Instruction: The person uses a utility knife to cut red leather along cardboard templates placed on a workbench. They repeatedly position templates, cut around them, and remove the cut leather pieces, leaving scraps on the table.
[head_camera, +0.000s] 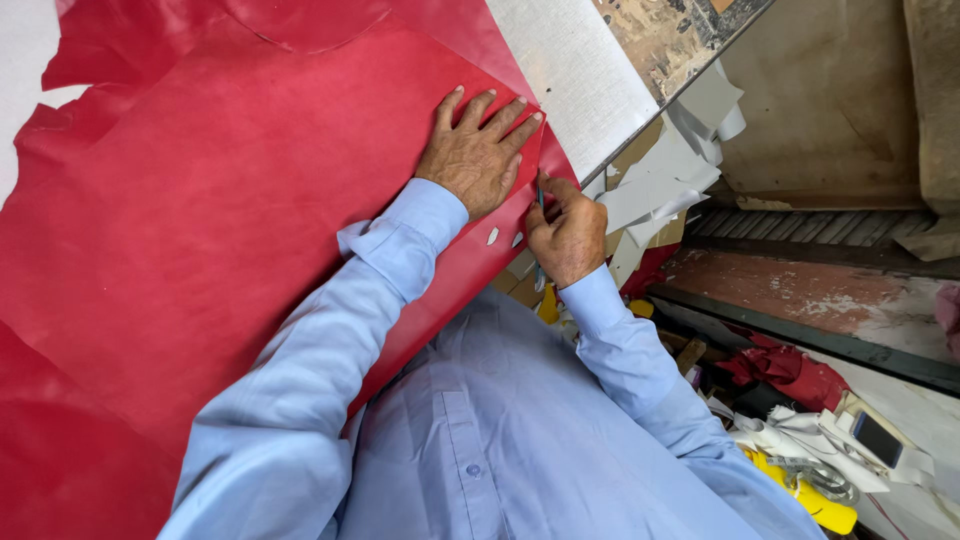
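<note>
Head view: red leather sheet (200, 220) lies spread flat over the work table, covering most of the left and centre of the frame, its near edge running diagonally toward the person's chest. Left hand (478, 155) rests palm down on the sheet near that edge, fingers spread wide and flat, holding nothing. Right hand (565, 232) is just beside it, at the sheet's edge, closed in a fist around a thin blue-handled tool (540, 200) whose tip meets the leather close to the left hand's thumb side; the tool's kind cannot be told. Both arms wear light blue shirt sleeves (400, 250). A white board (575, 70) lies under the sheet's far corner. Pale offcuts (660, 180) hang off the table's right edge, with red scraps (790, 370) and a yellow object (815, 500) lower right.
</note>
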